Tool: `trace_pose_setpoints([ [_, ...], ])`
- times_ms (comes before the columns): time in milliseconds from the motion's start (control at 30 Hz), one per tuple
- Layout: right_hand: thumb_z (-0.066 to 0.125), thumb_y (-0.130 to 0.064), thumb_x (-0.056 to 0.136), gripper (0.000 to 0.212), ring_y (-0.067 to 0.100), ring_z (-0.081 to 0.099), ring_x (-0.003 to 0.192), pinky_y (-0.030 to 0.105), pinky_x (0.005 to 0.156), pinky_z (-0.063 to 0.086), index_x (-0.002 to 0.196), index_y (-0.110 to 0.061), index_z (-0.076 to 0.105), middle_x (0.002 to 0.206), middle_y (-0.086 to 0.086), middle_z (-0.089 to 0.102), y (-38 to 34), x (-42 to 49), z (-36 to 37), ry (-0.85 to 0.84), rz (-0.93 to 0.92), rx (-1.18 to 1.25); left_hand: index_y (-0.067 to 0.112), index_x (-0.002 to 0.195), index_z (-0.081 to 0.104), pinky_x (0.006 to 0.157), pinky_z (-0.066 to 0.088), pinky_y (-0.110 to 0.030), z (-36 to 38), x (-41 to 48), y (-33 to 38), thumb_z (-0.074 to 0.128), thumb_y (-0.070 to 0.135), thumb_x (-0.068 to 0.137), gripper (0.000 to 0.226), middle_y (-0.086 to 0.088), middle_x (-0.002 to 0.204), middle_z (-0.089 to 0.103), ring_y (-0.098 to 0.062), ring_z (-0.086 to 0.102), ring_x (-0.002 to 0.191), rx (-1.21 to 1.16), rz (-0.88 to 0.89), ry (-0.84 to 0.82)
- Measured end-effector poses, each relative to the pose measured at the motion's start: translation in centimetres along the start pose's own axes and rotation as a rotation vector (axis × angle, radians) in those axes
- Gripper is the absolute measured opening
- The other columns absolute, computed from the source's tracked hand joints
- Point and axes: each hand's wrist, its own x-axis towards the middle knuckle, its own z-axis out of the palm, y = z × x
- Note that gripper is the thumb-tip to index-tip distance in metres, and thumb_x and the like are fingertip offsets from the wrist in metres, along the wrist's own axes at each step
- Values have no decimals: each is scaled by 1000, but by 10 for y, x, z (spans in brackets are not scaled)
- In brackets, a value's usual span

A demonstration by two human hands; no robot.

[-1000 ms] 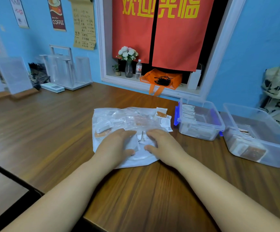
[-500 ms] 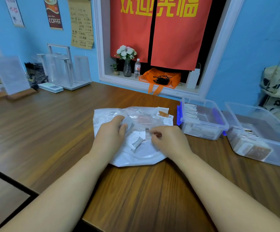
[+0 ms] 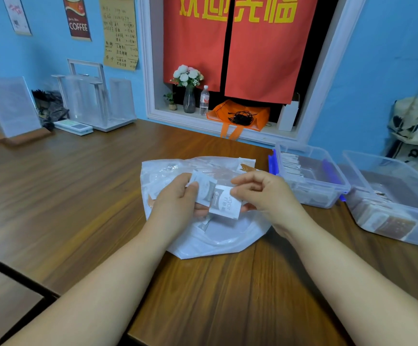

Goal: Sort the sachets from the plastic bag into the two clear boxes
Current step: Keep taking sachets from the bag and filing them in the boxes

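From the head view, both hands are raised just above the plastic bag (image 3: 215, 240), which lies flat on the wooden counter (image 3: 78, 196) with more sachets showing through it. The left hand (image 3: 178, 203) has its grip closed on a white sachet (image 3: 204, 188), thumb on top. The right hand (image 3: 265, 196) pinches a sugar sachet (image 3: 225, 206) by its edge, and the two packets overlap. Holding them face-up over the bag probably lets the person read the labels before choosing a box. To the right of the bag stand the nearer box (image 3: 328, 196), with white sachets filed upright, and the farther box (image 3: 415, 236), showing brown ones. Both are open and within easy reach.
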Motion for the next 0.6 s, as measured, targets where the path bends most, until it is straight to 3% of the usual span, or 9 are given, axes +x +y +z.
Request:
trace_pose_setpoints([
  [100, 72, -2, 78, 17, 5, 64, 67, 18, 57, 52, 82, -18, 69, 74, 3, 67, 3, 1, 3, -15, 0, -19, 3, 108, 54, 72, 59, -32, 1, -2, 1, 34, 15, 101, 24, -17, 99, 68, -19, 71, 71, 11, 4, -5],
  [200, 72, -2, 78, 15, 3, 64, 65, 17, 56, 52, 81, -16, 68, 69, -3, 68, -1, 2, -2, -59, -3, -19, 2, 94, 47, 80, 55, -47, -3, 1, -2, 32, 16, 101, 22, -24, 98, 66, -20, 71, 67, 86, 43, 35],
  [267, 72, -2, 77, 15, 3, 63, 65, 18, 57, 52, 81, -15, 67, 67, -4, 68, -4, 1, -5, -103, 1, -39, 7, 86, 45, 84, 52, -49, -5, 2, -2, 31, 17, 101, 23, -22, 95, 67, -19, 71, 66, 120, 52, 52],
  [333, 71, -1, 77, 15, 5, 64, 64, 19, 57, 52, 79, -15, 66, 65, -5, 68, -5, 1, -4, -117, -11, -23, 8, 98, 53, 82, 55, -41, -4, 0, 1, 32, 18, 101, 23, -17, 92, 69, -16, 71, 67, 88, 31, 10],
  [433, 72, -1, 76, 16, 7, 64, 64, 22, 57, 54, 77, -16, 66, 64, -4, 66, -2, 3, 6, -43, -62, 6, 16, 107, 60, 66, 58, -23, 2, -7, 4, 37, 23, 101, 24, -7, 95, 71, -15, 71, 74, -54, -17, -147],
  [533, 72, -3, 78, 15, 8, 63, 63, 25, 60, 57, 79, -16, 66, 67, -2, 64, -1, 6, 15, 0, -85, -4, 20, 108, 60, 79, 58, -34, 1, -5, 0, 55, 22, 94, 15, -4, 99, 71, -18, 71, 81, 24, 20, -195],
  [600, 70, -9, 81, 11, 11, 64, 66, 28, 65, 57, 78, -18, 65, 69, -2, 65, 2, 8, 15, 28, -122, -98, 17, 110, 58, 86, 51, -30, -6, 3, -4, 58, 21, 92, 19, 2, 96, 68, -16, 67, 84, 233, 76, -104],
])
